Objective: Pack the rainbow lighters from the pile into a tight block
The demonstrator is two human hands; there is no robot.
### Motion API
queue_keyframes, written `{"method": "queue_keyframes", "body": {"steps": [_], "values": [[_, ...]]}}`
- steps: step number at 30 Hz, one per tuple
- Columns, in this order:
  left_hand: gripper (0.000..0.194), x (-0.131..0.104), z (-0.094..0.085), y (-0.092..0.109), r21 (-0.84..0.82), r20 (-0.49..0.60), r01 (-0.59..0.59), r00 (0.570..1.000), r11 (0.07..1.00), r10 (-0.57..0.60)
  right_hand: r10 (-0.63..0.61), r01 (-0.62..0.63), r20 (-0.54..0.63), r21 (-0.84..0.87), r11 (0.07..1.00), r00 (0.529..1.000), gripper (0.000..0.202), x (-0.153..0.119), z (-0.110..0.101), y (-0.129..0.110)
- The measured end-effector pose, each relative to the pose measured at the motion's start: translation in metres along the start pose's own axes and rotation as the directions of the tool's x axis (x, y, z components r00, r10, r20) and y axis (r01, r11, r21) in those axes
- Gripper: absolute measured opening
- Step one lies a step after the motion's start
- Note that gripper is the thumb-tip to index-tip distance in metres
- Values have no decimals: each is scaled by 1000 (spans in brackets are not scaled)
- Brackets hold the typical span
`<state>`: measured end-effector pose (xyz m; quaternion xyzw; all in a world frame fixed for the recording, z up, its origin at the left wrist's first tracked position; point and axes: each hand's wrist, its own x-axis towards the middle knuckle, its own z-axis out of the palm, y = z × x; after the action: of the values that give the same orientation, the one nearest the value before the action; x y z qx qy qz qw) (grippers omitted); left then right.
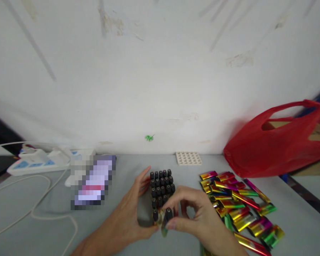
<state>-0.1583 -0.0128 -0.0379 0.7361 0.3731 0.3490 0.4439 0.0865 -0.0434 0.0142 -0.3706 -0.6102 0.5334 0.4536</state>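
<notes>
At the far left of the desk (pixel 130 163), a white power strip (pixel 46 164) holds plugs, and a white cable (pixel 46 192) loops towards the near edge. Beside it lies a phone (pixel 96 179), its screen pixelated. In the middle, the left hand (pixel 130 213) is open and curved around the left side of an upright cluster of black-tipped tubes (pixel 162 181). Its back rows look full; the nearest row shows one tube at its left end, with the rest hidden or unfilled, I cannot tell which. The right hand (pixel 200 213) pinches a single black-tipped tube (pixel 168 217) between thumb and fingers, over that near row. Behind, close to the wall, sits a white grid rack (pixel 188 158) with no tubes in it. Further right, many shiny metallic sleeves (pixel 240 202) lie in a loose, unsorted pile, near a red plastic bag (pixel 269 149).
</notes>
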Motion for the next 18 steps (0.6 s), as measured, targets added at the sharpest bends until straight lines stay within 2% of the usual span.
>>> {"method": "queue_keyframes", "body": {"steps": [7, 13, 18], "values": [[134, -2, -2, -2, 8, 12, 11, 1000, 1000, -11, -154, 164, 66, -178, 970, 986, 19, 1, -1, 4], [134, -2, -2, 2, 46, 23, 32, 999, 998, -33, -157, 179, 96, -313, 933, 983, 18, -1, -4, 13], [133, 0, -1, 0, 54, 20, -12, 1000, 998, 11, -218, 271, 165, -474, 838, 962, 14, -4, -2, 12]]}}
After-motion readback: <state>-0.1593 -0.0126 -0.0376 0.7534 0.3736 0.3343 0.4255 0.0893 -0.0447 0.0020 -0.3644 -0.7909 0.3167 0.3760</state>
